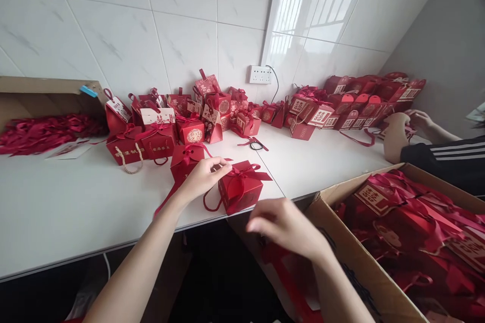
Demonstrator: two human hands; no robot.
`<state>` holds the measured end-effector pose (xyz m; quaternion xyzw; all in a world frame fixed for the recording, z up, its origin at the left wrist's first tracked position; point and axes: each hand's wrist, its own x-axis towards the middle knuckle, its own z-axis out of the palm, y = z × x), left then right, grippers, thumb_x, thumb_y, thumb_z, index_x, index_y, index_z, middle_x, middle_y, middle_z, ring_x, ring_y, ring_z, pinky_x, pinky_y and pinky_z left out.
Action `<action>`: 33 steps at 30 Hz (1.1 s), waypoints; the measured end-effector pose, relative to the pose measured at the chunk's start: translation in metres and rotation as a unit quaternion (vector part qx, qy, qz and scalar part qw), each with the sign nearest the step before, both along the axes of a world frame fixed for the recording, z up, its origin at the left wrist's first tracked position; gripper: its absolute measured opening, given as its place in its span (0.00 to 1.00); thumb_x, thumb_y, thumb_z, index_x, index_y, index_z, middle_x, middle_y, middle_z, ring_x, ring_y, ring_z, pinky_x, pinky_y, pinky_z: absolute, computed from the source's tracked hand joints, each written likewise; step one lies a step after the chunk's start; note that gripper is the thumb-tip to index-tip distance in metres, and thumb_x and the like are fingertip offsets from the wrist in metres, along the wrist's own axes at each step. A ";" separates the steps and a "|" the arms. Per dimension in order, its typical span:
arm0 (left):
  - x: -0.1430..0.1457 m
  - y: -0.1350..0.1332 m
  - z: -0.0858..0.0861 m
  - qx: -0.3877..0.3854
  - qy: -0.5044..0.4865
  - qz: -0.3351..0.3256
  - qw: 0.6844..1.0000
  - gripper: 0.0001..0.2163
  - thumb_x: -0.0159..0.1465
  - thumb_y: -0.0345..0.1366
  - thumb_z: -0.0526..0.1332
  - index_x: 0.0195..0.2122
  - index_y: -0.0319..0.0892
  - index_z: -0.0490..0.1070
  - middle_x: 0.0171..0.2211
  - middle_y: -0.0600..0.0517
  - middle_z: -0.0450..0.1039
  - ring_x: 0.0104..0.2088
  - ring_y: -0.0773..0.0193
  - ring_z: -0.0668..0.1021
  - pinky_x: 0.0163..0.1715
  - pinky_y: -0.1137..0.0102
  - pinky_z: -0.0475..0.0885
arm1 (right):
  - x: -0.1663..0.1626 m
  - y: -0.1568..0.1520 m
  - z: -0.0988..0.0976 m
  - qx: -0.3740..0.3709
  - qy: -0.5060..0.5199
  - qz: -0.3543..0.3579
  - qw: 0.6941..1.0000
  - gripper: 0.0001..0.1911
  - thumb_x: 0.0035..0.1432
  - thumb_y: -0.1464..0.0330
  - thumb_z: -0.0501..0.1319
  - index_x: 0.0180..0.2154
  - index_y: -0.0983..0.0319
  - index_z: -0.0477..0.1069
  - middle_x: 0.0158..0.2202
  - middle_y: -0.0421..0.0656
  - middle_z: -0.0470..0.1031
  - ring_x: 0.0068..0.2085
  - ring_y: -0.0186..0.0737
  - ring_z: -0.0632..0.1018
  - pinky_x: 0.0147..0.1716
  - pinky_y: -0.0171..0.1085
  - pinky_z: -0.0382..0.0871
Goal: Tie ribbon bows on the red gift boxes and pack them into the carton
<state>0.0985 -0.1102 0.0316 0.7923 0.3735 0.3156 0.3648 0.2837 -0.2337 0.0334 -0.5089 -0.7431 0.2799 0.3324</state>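
White table (76,202) is running along the tiled wall, carrying everything. Just right of the right-hand fingers, an open cardboard carton (373,282) is sitting below the table edge, packed with red ribbons and tagged boxes, probably placed there for easy reach. Well beyond the fingers, a long spread of finished red gift boxes (197,121) is lining up against the wall. Far left of the fingers, a second cardboard box (41,93) is lying on its side, spilling loose red ribbon (41,133). Far right, another person's hands (401,131) and striped sleeve (450,156) are working at more boxes.

Left hand (202,177) is resting on the table, fingers (222,167) pinched shut on the ribbon at the left top edge of a small red gift box (240,189), seemingly steadying it. That box is sitting near the table's front edge, bow on top, ribbon loop trailing off its left side. Right hand (286,227) is hovering just in front of the box, off the table, blurred; fingers curled loosely, can't tell if they're holding anything.
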 end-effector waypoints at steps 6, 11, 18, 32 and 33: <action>-0.001 0.001 0.002 -0.124 -0.014 0.006 0.992 0.15 0.59 0.50 0.58 0.33 0.41 0.69 0.12 0.60 0.60 0.14 0.72 0.63 0.17 0.75 0.57 | 0.047 0.063 -0.006 0.052 0.025 -0.189 0.980 0.17 0.56 0.54 0.56 0.29 0.61 0.70 0.30 0.42 0.72 0.29 0.35 0.71 0.31 0.35 0.64; -0.001 -0.001 0.004 -0.143 -0.016 -0.007 0.990 0.17 0.59 0.51 0.57 0.35 0.41 0.68 0.11 0.60 0.60 0.11 0.74 0.60 0.13 0.77 0.52 | 0.038 0.099 -0.023 -0.002 0.086 -0.067 0.994 0.15 0.53 0.59 0.59 0.40 0.60 0.71 0.40 0.43 0.74 0.34 0.36 0.74 0.34 0.36 0.68; 0.003 0.001 0.012 -0.138 -0.060 -0.013 0.989 0.13 0.59 0.47 0.58 0.34 0.41 0.67 0.26 0.54 0.70 0.12 0.77 0.63 0.11 0.78 0.52 | 0.021 0.090 -0.022 -0.013 0.134 -0.081 0.988 0.06 0.50 0.67 0.56 0.27 0.63 0.68 0.27 0.40 0.72 0.30 0.34 0.71 0.31 0.35 0.65; -0.008 -0.001 0.011 0.000 0.090 -0.037 0.995 0.14 0.58 0.45 0.58 0.38 0.41 0.73 0.32 0.51 0.74 0.32 0.63 0.75 0.33 0.70 0.70 | 0.012 0.036 -0.017 -0.057 0.146 -0.105 0.982 0.15 0.57 0.59 0.52 0.38 0.62 0.67 0.23 0.36 0.64 0.24 0.32 0.66 0.25 0.33 0.59; -0.006 0.000 0.012 0.008 0.092 -0.037 0.995 0.13 0.58 0.45 0.58 0.37 0.42 0.73 0.33 0.51 0.74 0.32 0.63 0.75 0.32 0.70 0.69 | 0.015 0.040 -0.017 -0.079 0.159 -0.096 0.979 0.14 0.57 0.58 0.53 0.33 0.62 0.66 0.22 0.36 0.64 0.23 0.32 0.66 0.24 0.32 0.59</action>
